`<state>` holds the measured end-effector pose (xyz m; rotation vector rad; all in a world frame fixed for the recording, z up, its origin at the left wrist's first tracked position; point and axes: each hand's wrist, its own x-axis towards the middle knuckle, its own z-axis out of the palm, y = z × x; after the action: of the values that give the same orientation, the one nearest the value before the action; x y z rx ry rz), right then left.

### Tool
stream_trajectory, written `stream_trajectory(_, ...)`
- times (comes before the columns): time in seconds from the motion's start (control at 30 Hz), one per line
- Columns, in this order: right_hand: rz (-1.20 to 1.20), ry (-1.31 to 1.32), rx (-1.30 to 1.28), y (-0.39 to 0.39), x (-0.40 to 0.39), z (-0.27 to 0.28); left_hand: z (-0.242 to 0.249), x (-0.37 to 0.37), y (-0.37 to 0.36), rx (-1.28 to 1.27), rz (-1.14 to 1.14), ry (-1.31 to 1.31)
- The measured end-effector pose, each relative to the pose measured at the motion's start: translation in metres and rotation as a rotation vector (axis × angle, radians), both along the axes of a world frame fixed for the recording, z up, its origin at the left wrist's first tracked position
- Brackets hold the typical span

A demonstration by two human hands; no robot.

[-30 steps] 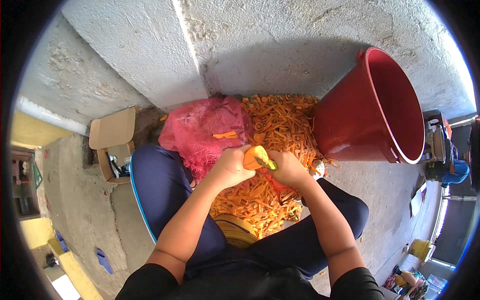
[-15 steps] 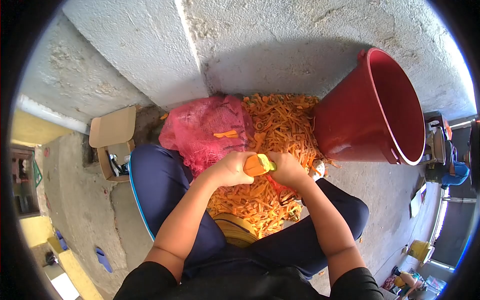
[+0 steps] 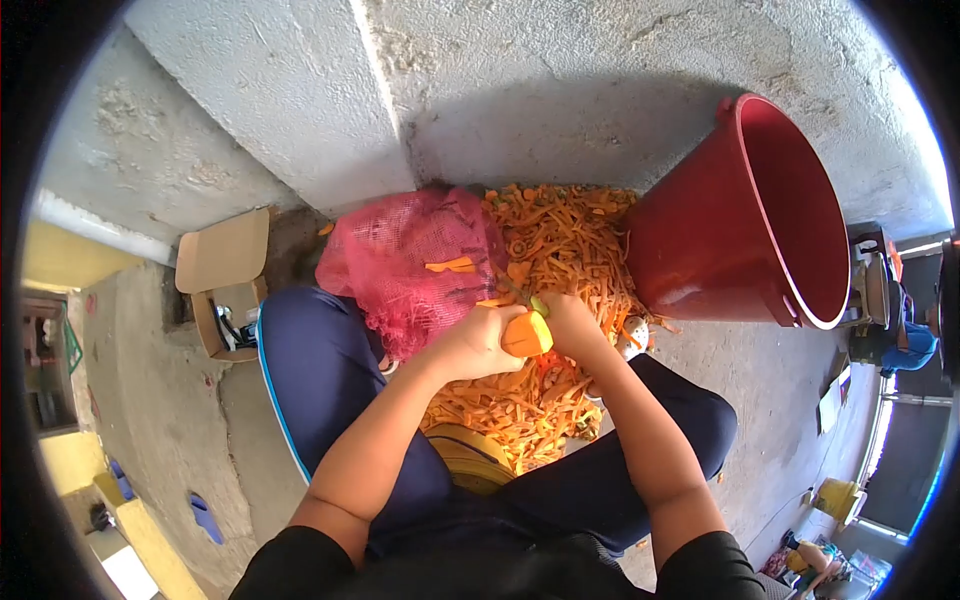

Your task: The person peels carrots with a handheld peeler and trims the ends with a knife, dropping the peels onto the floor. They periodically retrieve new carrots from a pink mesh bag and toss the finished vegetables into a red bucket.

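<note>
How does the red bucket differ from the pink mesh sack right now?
The bucket is rigid, smooth and dark red; the sack is soft, netted and pink. The bucket stands right of the peel pile, tilted in this view with its mouth open; the sack slumps left of the pile, beside the left hand. A peel strip lies on the sack; none shows on the bucket. Both sit against the concrete wall.
</note>
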<state>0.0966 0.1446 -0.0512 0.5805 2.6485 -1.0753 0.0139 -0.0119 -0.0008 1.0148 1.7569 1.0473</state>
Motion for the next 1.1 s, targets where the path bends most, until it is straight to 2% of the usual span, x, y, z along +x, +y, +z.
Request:
stream_trajectory(0.07,0.049,0.013,0.052,-0.002,-0.002,0.011,-0.001,-0.002,-0.002,0.041,0.029,-0.023)
stream_trajectory(0.2,0.055,0.042,-0.067,0.008,-0.003,0.036,-0.007,-0.006,-0.005,0.028,0.092,-0.12)
stream_trajectory(0.23,0.127,0.118,-0.101,0.01,-0.001,0.04,-0.008,-0.008,-0.006,0.03,0.107,-0.124)
stream_trajectory(0.37,0.304,0.125,-0.052,0.009,0.007,0.052,-0.007,-0.014,-0.006,0.008,0.124,-0.115)
stream_trajectory(0.47,0.354,0.1,-0.013,0.007,0.01,0.06,-0.004,-0.018,-0.007,-0.02,0.061,-0.18)
stream_trajectory(0.63,0.396,0.092,0.068,0.006,0.013,0.058,-0.005,-0.016,-0.007,-0.08,-0.026,-0.109)
stream_trajectory(0.77,0.344,0.071,0.172,0.004,0.013,0.051,-0.008,-0.013,-0.006,-0.062,-0.145,0.09)
stream_trajectory(0.87,0.302,0.078,0.218,0.002,0.013,0.043,-0.014,-0.01,-0.008,-0.073,-0.119,-0.012)
stream_trajectory(1.1,0.217,0.055,0.206,-0.006,0.01,0.038,-0.006,-0.01,-0.009,-0.095,-0.151,-0.057)
